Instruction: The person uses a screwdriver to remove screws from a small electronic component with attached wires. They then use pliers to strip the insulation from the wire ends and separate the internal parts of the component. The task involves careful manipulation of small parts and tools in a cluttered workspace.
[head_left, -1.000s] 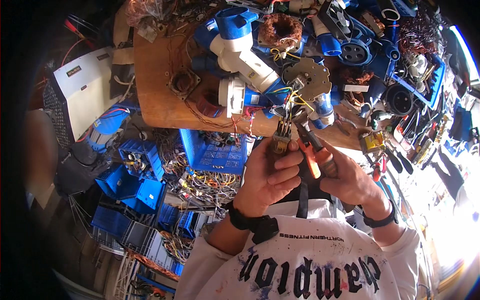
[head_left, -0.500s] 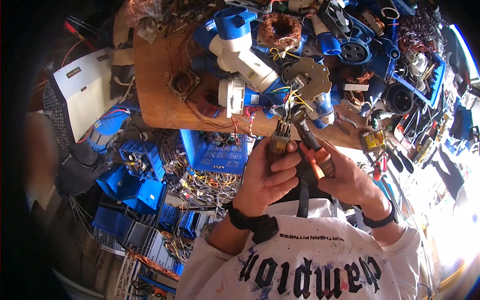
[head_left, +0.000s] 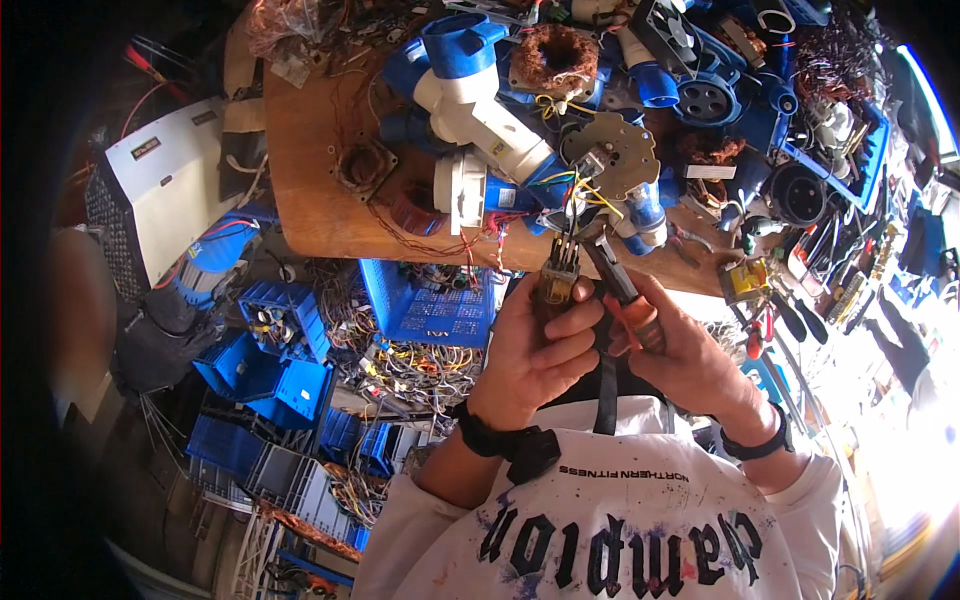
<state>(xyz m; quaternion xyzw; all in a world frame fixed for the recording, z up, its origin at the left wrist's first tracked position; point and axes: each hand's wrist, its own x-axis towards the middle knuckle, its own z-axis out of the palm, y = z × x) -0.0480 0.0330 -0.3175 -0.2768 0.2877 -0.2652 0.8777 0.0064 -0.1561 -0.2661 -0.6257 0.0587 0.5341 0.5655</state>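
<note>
A small dark connector block (head_left: 556, 282) with upright metal pins and a yellowish body is held in the left hand (head_left: 538, 352), whose grip is closed around it with the fingers curled across its front. The block is kept just above the near edge of the wooden counter (head_left: 312, 190), directly in front of the chest. A pair of pliers with orange and black handles (head_left: 622, 294) is clasped in the right hand (head_left: 682, 352), the grip wrapped tightly on the handles; the nose of the tool is pointed up and to the left, close beside the top of the block, though whether it touches the pins cannot be told. Thin yellow and green wires (head_left: 580, 190) are seen running from above the block toward a round grey metal plate (head_left: 618, 152) on the counter. Behind these, a white and blue plug housing (head_left: 480, 110) is laid on the wood. A blue plastic crate (head_left: 425, 305) is seen below the counter edge, left of the hands.
</note>
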